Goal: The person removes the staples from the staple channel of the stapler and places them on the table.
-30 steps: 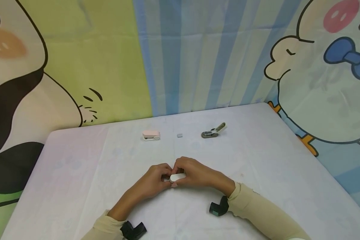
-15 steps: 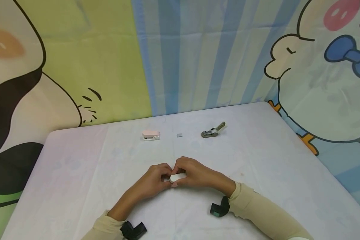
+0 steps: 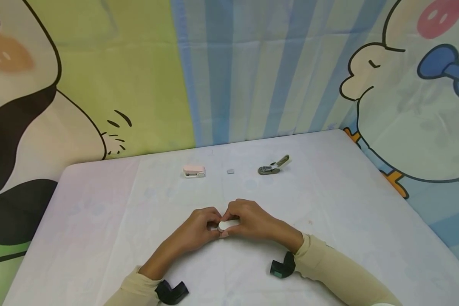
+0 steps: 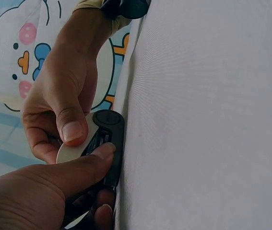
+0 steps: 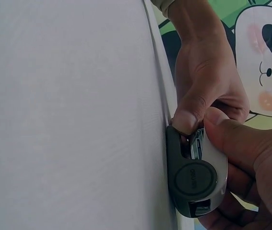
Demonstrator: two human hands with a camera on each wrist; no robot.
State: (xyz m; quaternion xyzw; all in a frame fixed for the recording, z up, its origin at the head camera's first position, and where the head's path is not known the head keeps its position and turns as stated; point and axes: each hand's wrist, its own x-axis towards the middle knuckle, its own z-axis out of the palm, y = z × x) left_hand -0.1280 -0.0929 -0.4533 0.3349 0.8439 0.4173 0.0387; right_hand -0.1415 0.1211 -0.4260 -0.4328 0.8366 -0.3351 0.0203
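Low over the table's middle, both hands hold a small stapler [image 3: 228, 224] with a white top and a dark grey base. My left hand [image 3: 196, 229] pinches the base from the left, its thumb [image 4: 97, 160] at the slot beside the metal rail. From the right, the fingers and thumb of my right hand [image 3: 252, 221] grip the white top [image 5: 216, 160]. A gap shows between top and base, with the metal rail [image 5: 196, 146] visible inside. The round hinge [image 5: 195, 179] is at the right-hand end. Fingers hide part of the base.
Farther back on the white-covered table [image 3: 329, 204] stand a pink and white stapler [image 3: 194, 171], a small grey block [image 3: 230, 171] and a grey-green stapler [image 3: 269, 170] with its arm raised. A printed cloth backdrop [image 3: 245, 76] rises behind the table.
Both hands keep their hold on the stapler at nearly the same spot. The white top shows at a slightly different angle, and the head view has shifted a little.
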